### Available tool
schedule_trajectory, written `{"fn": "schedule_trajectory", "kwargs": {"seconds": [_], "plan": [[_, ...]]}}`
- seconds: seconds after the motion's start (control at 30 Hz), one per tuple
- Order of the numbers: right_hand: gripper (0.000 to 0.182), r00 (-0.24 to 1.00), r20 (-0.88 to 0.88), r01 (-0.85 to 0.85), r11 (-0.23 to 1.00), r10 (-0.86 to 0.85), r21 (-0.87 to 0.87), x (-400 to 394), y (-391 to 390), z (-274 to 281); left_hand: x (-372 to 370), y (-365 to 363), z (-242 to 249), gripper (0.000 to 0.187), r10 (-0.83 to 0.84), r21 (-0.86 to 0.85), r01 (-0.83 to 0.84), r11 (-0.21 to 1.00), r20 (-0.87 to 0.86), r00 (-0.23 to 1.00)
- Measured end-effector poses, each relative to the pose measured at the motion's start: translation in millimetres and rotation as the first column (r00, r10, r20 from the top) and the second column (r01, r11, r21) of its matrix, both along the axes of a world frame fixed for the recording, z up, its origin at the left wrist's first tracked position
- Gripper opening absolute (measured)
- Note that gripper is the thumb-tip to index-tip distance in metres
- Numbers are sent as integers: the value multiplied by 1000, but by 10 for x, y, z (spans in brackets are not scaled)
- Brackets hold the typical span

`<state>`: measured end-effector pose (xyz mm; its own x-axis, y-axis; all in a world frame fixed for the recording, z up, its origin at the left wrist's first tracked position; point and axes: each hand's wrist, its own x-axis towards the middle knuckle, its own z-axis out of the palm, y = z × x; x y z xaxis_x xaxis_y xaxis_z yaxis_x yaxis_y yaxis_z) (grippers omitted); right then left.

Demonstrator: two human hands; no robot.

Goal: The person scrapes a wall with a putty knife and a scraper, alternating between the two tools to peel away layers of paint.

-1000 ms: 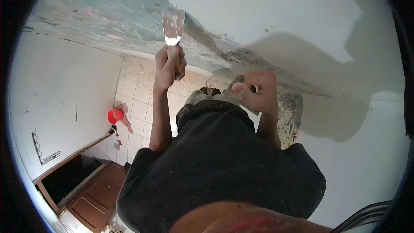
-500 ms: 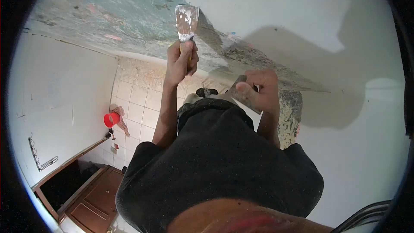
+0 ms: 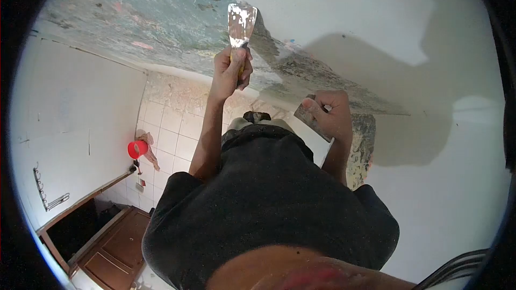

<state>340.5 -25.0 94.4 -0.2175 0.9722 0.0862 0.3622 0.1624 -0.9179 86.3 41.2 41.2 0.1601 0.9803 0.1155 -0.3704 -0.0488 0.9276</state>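
My left hand (image 3: 231, 75) is wrapped round the yellow and black handle of a putty knife (image 3: 241, 23). Its metal blade, smeared with white filler, points up and lies over the edge between the wall's bare, patchy teal part (image 3: 156, 5) and its smooth white part (image 3: 333, 0). Lower and to the right, my right hand (image 3: 336, 113) pinches a flat grey scraper plate (image 3: 313, 118) between thumb and fingers. That plate is tilted, in front of my trousers and close to the rough strip of wall.
A red bucket (image 3: 137, 149) with a cloth (image 3: 150, 156) beside it stands on the tiled floor (image 3: 171, 129) at left. A hook rack (image 3: 45, 188) hangs on the left wall, above a brown door (image 3: 113, 247). Black cables (image 3: 457, 266) run at lower right.
My left hand and the putty knife have shifted slightly right and up along the wall. My right hand has moved a little right, its scraper plate turning and drawing closer to the wrist.
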Motion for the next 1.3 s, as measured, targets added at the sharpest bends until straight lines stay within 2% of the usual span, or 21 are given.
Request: {"fn": "schedule_trajectory", "kwargs": {"seconds": [0.1, 0.2, 0.33, 0.43, 0.63, 0.7, 0.73, 0.87, 1.0, 1.13, 1.23, 1.3], "plan": [[41, 1000, -10, -15, 1000, 15, -7, 0, -68, 38, 16, -30, -99, 37, -6, -21, 9, 1000, 117, 993], [43, 999, -28, -16, 1000, 16, -26, -7, -108, 57, 2, -34, -62, 37, 3, -7, -2, 1000, 132, 991], [44, 998, -4, -63, 998, 63, -11, -26, -99, 50, 19, -18, -134, 38, 33, -21, -31, 999, 96, 995], [44, 995, -80, -54, 999, 53, -3, -37, -112, 28, 23, -23, -84, 38, 19, -23, -16, 1000, 107, 994], [45, 997, 6, -82, 996, 82, 40, -31, -69, -25, 14, -11, -49, 39, 46, -20, -45, 999, 92, 995], [45, 997, -28, -69, 997, 70, 21, -36, -71, -28, 0, -48, 52, 39, 70, -33, -68, 997, 91, 993], [45, 997, -47, -68, 998, 68, 4, -50, -88, -33, -63, -9, 56, 38, 21, -22, -19, 1000, 71, 997], [47, 998, -35, -58, 998, 58, 10, -85, -80, 7, -67, -47, -92, 37, 62, -59, -58, 997, 62, 996], [49, 997, -32, -68, 998, 68, 3, -77, -70, -32, -102, 0, 105, 38, 48, -29, -47, 998, 37, 998], [49, 996, -18, -84, 996, 84, 13, -64, -50, -23, -95, -26, -42, 39, 33, -45, -30, 999, 65, 997], [49, 998, -4, -70, 997, 70, -24, -35, -37, -71, -111, -20, -2, 40, 32, -25, -31, 999, 67, 997], [41, 994, 18, -112, 994, 112, -17, -36, -49, -21, -108, 4, 16, 41, 31, -16, -30, 999, 63, 998]]}}
